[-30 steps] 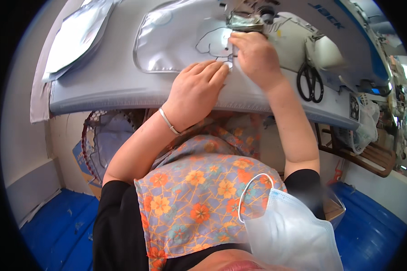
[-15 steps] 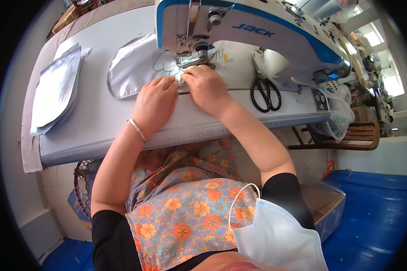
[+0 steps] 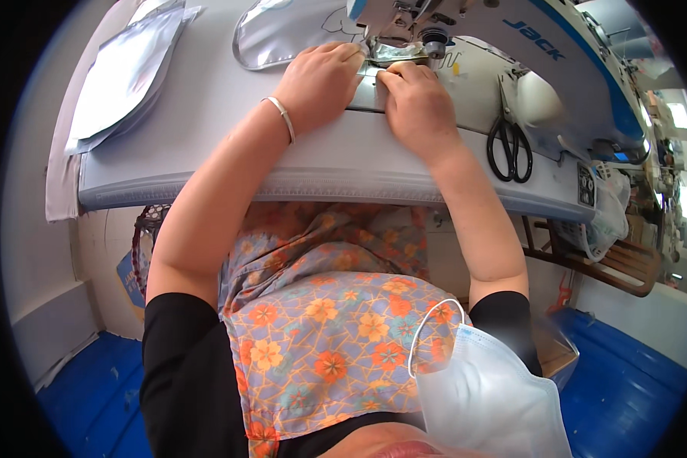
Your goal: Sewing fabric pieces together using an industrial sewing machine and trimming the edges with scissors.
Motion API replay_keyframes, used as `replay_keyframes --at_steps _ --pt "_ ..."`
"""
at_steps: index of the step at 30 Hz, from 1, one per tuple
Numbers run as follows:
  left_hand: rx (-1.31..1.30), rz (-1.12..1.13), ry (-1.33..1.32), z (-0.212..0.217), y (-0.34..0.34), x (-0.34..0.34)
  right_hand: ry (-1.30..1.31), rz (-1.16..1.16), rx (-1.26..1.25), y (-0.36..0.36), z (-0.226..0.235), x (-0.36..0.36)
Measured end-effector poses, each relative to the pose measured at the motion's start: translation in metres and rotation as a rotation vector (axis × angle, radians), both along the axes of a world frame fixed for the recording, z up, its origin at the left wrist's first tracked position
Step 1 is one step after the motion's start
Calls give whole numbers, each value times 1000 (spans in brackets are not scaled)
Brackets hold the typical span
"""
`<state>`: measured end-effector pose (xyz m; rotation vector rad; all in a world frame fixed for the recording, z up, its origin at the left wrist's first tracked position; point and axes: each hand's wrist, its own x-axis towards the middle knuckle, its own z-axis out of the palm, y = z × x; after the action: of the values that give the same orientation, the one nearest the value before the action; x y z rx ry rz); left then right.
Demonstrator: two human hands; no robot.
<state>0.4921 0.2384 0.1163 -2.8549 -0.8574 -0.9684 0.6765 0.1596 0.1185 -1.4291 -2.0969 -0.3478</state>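
Observation:
My left hand (image 3: 322, 85), with a bangle at its wrist, is closed just left of the presser foot of a white and blue sewing machine (image 3: 504, 23). Its fingers are bent together and their tips are partly hidden. My right hand (image 3: 420, 103) is closed in a pinch in front of the foot, thumb and forefinger near the needle plate. Whatever small thing lies between the fingertips is too small to make out. A rounded silver sheet piece (image 3: 271, 38) with a dark edging lies beyond my left hand, partly covered by it.
A stack of silver pieces (image 3: 126, 72) lies at the table's left. Black-handled scissors (image 3: 510, 149) rest to the right, beside a white rounded object (image 3: 538, 99). A white basket with a plastic bag (image 3: 607, 206) stands past the table's right end, near a wooden stool (image 3: 626, 263).
The view has shifted, so the table and machine sit higher and farther right. My hands have moved slightly apart at the presser foot, opening a gap between the fingertips.

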Motion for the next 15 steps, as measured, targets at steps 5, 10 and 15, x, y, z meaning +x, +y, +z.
replay_keyframes --at_steps 5,10,15 --pt "18 71 8 -9 4 -12 16 23 -21 0 0 -5" --pt "173 217 -116 20 16 -89 21 -22 -90 -7 4 6" --pt "35 728 -32 21 59 -282 27 27 -139 -6 10 0"
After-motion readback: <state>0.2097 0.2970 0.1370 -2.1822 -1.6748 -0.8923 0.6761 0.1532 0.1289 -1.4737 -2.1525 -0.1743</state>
